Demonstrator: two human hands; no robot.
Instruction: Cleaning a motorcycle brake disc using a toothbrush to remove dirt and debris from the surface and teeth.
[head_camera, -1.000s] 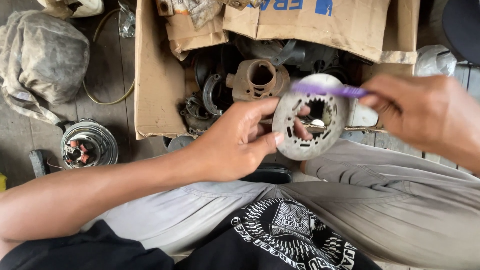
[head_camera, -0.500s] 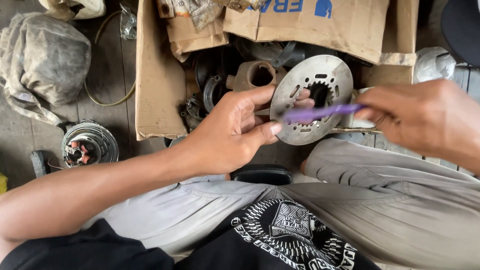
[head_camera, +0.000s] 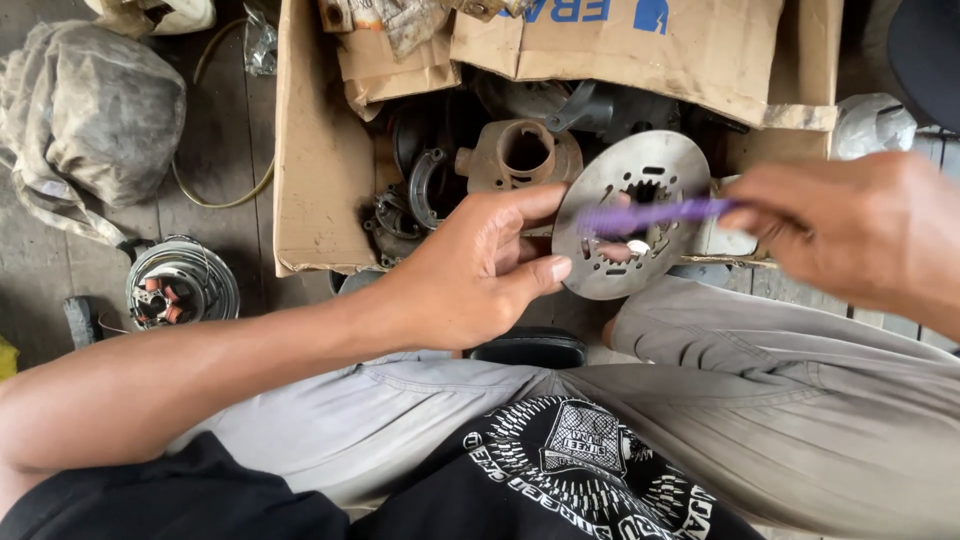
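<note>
My left hand (head_camera: 478, 268) grips a round grey metal disc (head_camera: 640, 165) by its left edge, thumb in front and fingers behind. The disc has a toothed centre hole and several small holes around it, and it faces me above my lap. My right hand (head_camera: 860, 235) comes in from the right holding a purple brush (head_camera: 650, 214), motion-blurred, with its head lying across the disc's centre.
An open cardboard box (head_camera: 320, 170) behind the disc holds dirty engine parts, including a rusty cylinder casting (head_camera: 520, 155). A wound coil stator (head_camera: 180, 285) lies on the wooden floor at left, near a dusty cloth bundle (head_camera: 90, 120). A plastic bag (head_camera: 870, 125) sits at right.
The disc has tilted up and shifted slightly higher in my left hand. The purple brush has moved down from the disc's upper rim to across its centre.
</note>
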